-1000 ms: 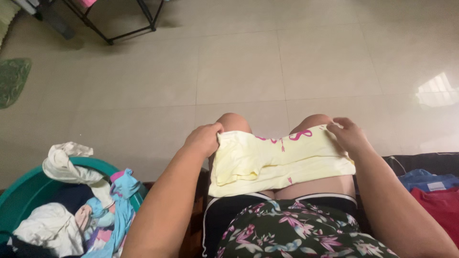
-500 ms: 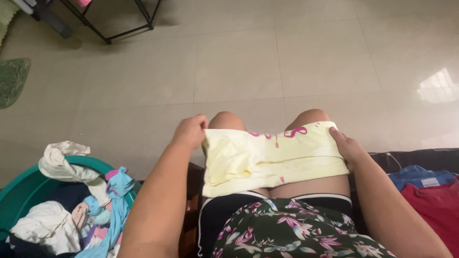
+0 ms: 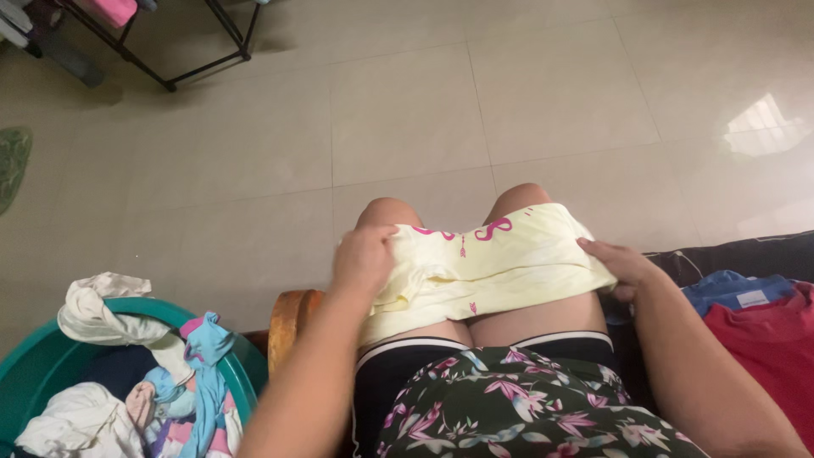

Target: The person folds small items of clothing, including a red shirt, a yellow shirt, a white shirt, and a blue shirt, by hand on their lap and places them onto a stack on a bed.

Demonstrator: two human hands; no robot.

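Observation:
A pale yellow garment (image 3: 500, 263) with pink flamingo prints lies folded across my bare thighs, just below my knees. My left hand (image 3: 365, 259) grips its left end, fingers curled into the cloth and bunching it. On the right end my right hand (image 3: 617, 261) holds the garment's edge against my thigh. I sit wearing dark shorts with white trim and a floral top.
A teal laundry basket (image 3: 229, 356) full of mixed clothes stands at the lower left. A wooden armrest end (image 3: 288, 318) shows beside my left thigh. Red (image 3: 763, 339) and blue (image 3: 729, 293) garments lie on a dark seat at the right. A black metal rack (image 3: 170, 51) stands on the tiled floor.
My left hand has moved inward onto the garment's left end, bunching it. The right hand slid down to the right edge. The view shifted, revealing the wooden armrest.

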